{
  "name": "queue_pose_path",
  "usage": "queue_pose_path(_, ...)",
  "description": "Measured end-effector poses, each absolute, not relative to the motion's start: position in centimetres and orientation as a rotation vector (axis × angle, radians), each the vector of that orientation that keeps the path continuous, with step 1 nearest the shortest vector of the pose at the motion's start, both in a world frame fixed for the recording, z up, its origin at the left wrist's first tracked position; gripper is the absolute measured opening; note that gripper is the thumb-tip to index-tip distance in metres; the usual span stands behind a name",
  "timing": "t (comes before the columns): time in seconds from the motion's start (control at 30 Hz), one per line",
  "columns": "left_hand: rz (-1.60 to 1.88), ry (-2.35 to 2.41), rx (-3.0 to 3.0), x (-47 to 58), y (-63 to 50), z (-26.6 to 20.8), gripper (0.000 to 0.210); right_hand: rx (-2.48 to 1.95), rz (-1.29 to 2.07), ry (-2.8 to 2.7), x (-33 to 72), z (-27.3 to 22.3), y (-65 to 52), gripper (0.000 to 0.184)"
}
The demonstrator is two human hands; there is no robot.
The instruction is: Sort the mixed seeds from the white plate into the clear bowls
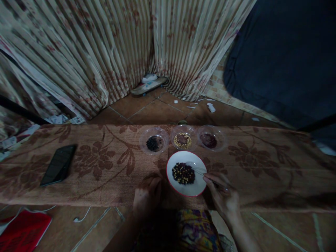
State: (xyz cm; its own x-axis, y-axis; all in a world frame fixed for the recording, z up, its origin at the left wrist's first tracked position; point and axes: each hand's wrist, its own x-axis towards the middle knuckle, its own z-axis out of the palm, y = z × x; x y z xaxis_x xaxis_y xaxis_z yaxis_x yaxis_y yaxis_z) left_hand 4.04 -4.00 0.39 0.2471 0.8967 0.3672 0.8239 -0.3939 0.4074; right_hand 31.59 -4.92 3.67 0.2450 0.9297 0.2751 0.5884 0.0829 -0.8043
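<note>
A white bowl with a red rim (172,187) stands near the table's front edge, holding a mixed heap of dark and yellow beans (183,173). My right hand (222,194) is closed around thin metal tweezers (199,170), whose tips reach over the bowl beside the heap. To the left of the bowl my left hand (147,192) rests on the cloth with its fingers curled, and nothing shows in it. Behind the bowl stand three clear plastic bowls: one with black beans (152,143), one with yellow beans (182,140), and one with dark red beans (208,141).
A brown flowered cloth (110,189) covers the narrow table. On its left lies a black phone (59,165). Beyond the table are a skateboard (149,86) on the tiled floor, striped curtains (126,45) and small white litter (211,107). A red bag (26,231) lies at lower left.
</note>
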Motion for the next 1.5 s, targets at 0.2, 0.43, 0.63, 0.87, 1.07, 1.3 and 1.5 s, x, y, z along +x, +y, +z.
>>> queue_pose_path(0.2,0.859,1.638,2.367,4.1,-4.0,0.6,0.014,-1.612,0.481,-1.451,31.6,3.4,-4.9,0.021)
queue_pose_path(0.43,0.829,1.641,2.359,4.1,-3.9,0.5,0.015,-1.602,0.477,-1.451,31.7,3.1,-5.1,0.019)
queue_pose_path(0.63,0.817,1.645,2.349,4.0,-4.0,0.4,0.016,-1.607,0.482,-1.426,31.6,3.2,-5.3,0.023)
queue_pose_path(0.87,0.848,1.638,2.368,4.1,-3.9,0.5,0.014,-1.547,0.437,-1.423,31.6,4.0,-4.7,0.023)
queue_pose_path(1.07,0.861,1.643,2.373,4.1,-3.9,0.6,0.015,-1.551,0.484,-1.444,31.8,4.7,-4.6,0.022)
queue_pose_path(1.3,0.839,1.645,2.376,4.1,-3.9,0.7,0.016,-1.592,0.536,-1.48,32.3,5.6,-5.5,0.022)
queue_pose_path(1.5,0.839,1.631,2.348,4.0,-3.9,0.3,0.014,-1.598,0.514,-1.46,32.2,4.8,-5.4,0.024)
